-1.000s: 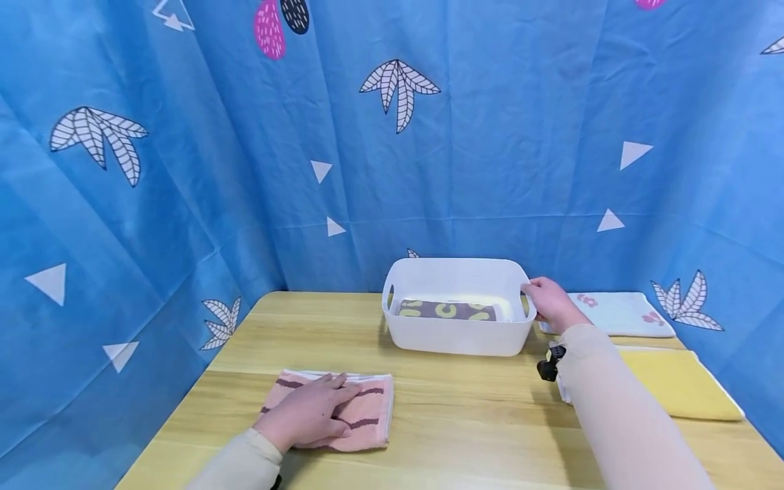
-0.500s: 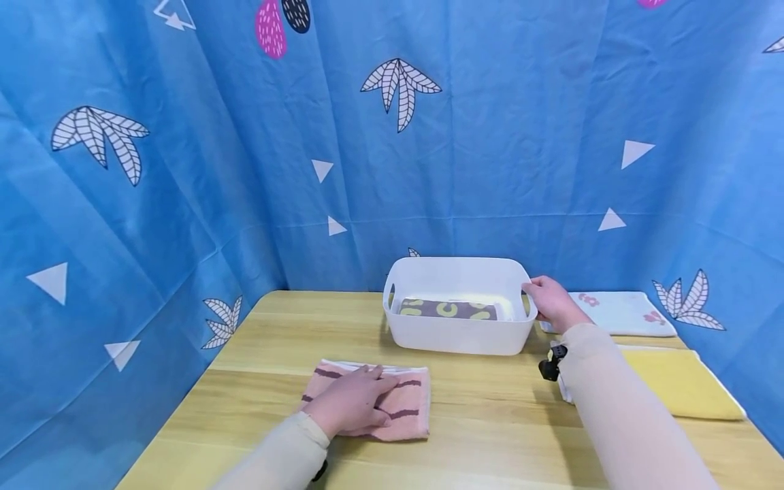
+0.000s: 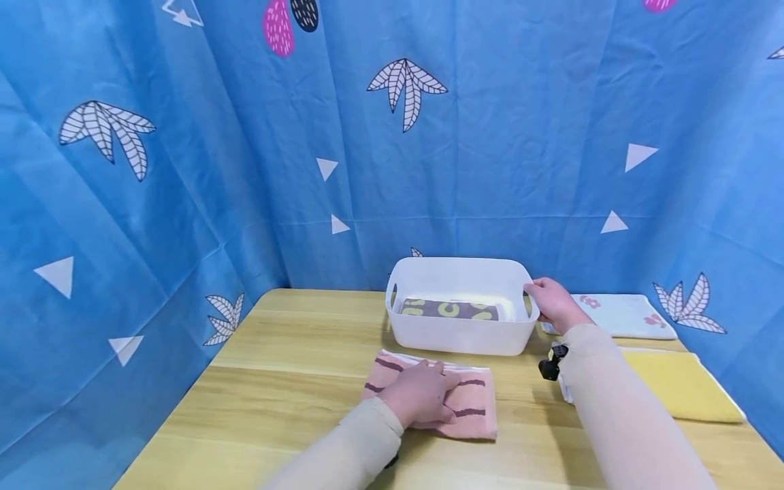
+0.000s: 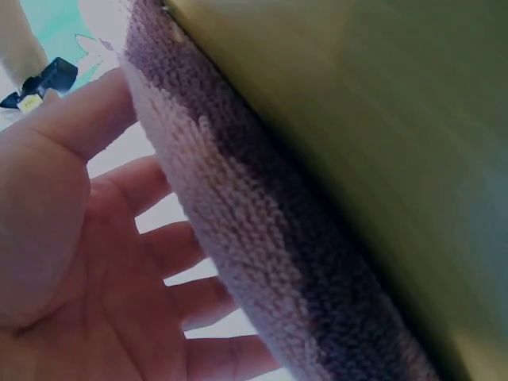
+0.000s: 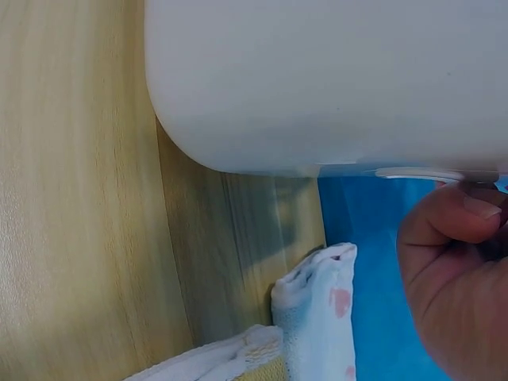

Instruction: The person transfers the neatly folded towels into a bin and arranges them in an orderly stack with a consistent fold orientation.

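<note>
My left hand (image 3: 422,396) lies on a folded pink towel (image 3: 471,401) with dark wavy stripes, on the table just in front of a white plastic basket (image 3: 459,338). In the left wrist view the spread fingers (image 4: 178,246) reach out to touch the towel's fuzzy surface. My right hand (image 3: 554,304) grips the basket at its right handle hole. The right wrist view shows the thumb and curled fingers at the handle, partly cut off by the frame edge. Inside the basket lies a grey towel (image 3: 450,309) with yellow-green shapes.
On the right of the wooden table (image 3: 275,395) lie a folded yellow towel (image 3: 680,384) and, behind it, a white towel (image 3: 625,316) with pink flowers. My right forearm passes over part of the yellow one. Blue patterned curtains (image 3: 520,136) enclose the table's back and sides.
The pink towel has slid rightward across the table under my left hand, from the left side to in front of the basket. My right hand and the basket have stayed in place.
</note>
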Demonstrator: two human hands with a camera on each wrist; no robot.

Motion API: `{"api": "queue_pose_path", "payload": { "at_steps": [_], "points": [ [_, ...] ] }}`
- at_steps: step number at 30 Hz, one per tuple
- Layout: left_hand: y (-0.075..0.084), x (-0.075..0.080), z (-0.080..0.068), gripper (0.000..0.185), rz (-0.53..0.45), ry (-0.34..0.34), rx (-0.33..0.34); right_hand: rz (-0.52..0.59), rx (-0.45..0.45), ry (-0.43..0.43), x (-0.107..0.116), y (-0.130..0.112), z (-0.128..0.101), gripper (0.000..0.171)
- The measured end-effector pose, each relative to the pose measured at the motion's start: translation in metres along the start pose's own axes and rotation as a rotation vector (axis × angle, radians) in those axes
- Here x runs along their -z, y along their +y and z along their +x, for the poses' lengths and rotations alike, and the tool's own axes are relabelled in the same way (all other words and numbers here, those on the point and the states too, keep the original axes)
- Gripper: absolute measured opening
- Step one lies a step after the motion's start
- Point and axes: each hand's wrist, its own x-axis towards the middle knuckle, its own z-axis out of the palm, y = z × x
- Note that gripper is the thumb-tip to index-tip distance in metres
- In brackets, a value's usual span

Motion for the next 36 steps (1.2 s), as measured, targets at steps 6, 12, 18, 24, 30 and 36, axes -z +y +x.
{"api": "queue_pose_path", "payload": {
  "at_steps": [6,12,18,24,30,36],
  "points": [
    [0.022,-0.002,0.011,0.06,0.037,0.007,0.041,0.012,0.001,0.012,0.001,0.003,0.0,0.056],
    [0.039,-0.001,0.023,0.059,0.062,-0.02,0.101,0.013,-0.015,0.01,-0.001,0.002,0.0,0.056],
    [0.05,0.001,0.026,0.058,0.092,-0.013,0.128,0.025,-0.003,0.003,-0.002,0.001,-0.002,0.056],
    [0.047,0.004,0.025,0.06,0.066,-0.012,0.101,0.039,-0.01,0.002,0.0,0.002,-0.004,0.061],
    [0.029,0.008,0.022,0.06,-0.055,0.037,0.02,0.051,0.044,-0.018,0.006,0.007,-0.01,0.057],
    [-0.004,0.02,0.006,0.062,-0.192,0.111,0.001,-0.109,0.045,0.058,0.01,0.011,-0.035,0.051]
  ]
}}
